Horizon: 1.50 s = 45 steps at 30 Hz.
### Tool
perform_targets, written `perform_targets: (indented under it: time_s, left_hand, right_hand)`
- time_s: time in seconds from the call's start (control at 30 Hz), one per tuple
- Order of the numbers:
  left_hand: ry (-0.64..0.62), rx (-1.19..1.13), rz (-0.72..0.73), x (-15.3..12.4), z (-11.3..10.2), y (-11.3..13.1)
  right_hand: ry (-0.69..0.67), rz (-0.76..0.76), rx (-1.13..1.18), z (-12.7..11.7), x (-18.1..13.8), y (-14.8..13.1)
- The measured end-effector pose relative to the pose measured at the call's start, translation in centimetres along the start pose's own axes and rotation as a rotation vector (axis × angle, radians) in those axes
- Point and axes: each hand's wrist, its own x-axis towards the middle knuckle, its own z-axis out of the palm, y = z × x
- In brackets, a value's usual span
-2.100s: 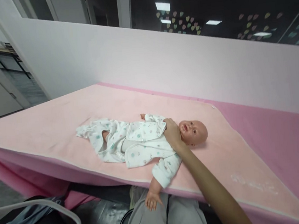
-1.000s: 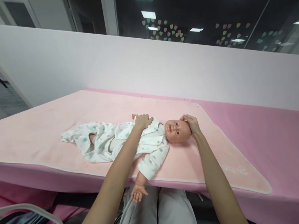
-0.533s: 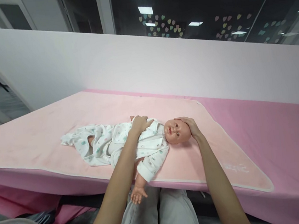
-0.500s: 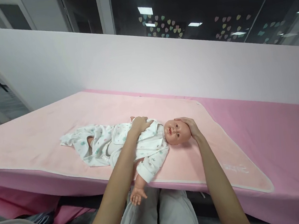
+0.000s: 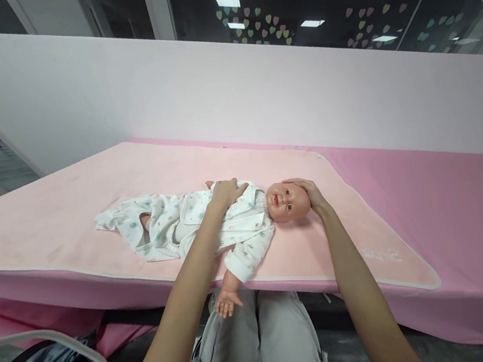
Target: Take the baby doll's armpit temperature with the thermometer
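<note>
A baby doll (image 5: 246, 223) in a white patterned outfit lies on its back, its head to the right and its face turned towards me. My left hand (image 5: 228, 193) rests on the doll's chest, palm down, with the thumb spread from the fingers. Around the crown of the head curls my right hand (image 5: 310, 191), its fingers along the far side; its thumb is hidden. The doll's near arm hangs over the table edge, its bare hand (image 5: 228, 303) above my lap. One trouser leg lies loose and flat at the left.
Under the doll is a pale pink mat (image 5: 73, 181) on a darker pink cover (image 5: 464, 209). Behind them runs a white wall (image 5: 259, 98) with dark glass above. A curved pale bar (image 5: 68, 343) and dark fabric are at the lower left.
The view has tilted down slightly, so everything sits higher in the picture. The doll's near arm has shifted a little to the right. Both hands keep their places on the doll.
</note>
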Motion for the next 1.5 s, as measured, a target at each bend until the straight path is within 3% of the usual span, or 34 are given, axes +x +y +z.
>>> perform_targets:
  time_s: [0.2, 0.37, 0.6, 0.87, 1.07, 1.23, 1.5]
  left_hand:
    - [-0.047, -0.055, -0.111, -0.1, -0.2, 0.3]
    - [-0.037, -0.026, -0.086, -0.1, -0.2, 0.3]
    - [-0.001, 0.001, -0.072, -0.3, -0.1, 0.2]
    - [-0.04, 0.022, -0.103, -0.3, -0.4, 0.4]
    - [-0.059, 0.007, -0.089, -0.6, -0.6, 0.3]
    - [-0.071, 0.019, -0.092, -0.2, -0.2, 0.1]
    - [-0.057, 0.032, -0.072, 0.2, 0.3, -0.2]
  right_hand:
    - [0.035, -0.006, 0.057, 0.0, 0.1, 0.4]
    - [0.152, -0.011, 0.136, 0.0, 0.4, 0.9]
    - [0.004, 0.087, 0.134, 0.0, 0.2, 0.9]
    - [0.139, -0.01, 0.114, 0.0, 0.5, 1.3]
    - [0.024, 0.004, 0.103, 0.0, 0.4, 1.3]
    - [0.091, -0.028, 0.178, 0.2, 0.4, 1.2]
    - [0.069, 0.004, 0.143, 0.3, 0.4, 1.2]
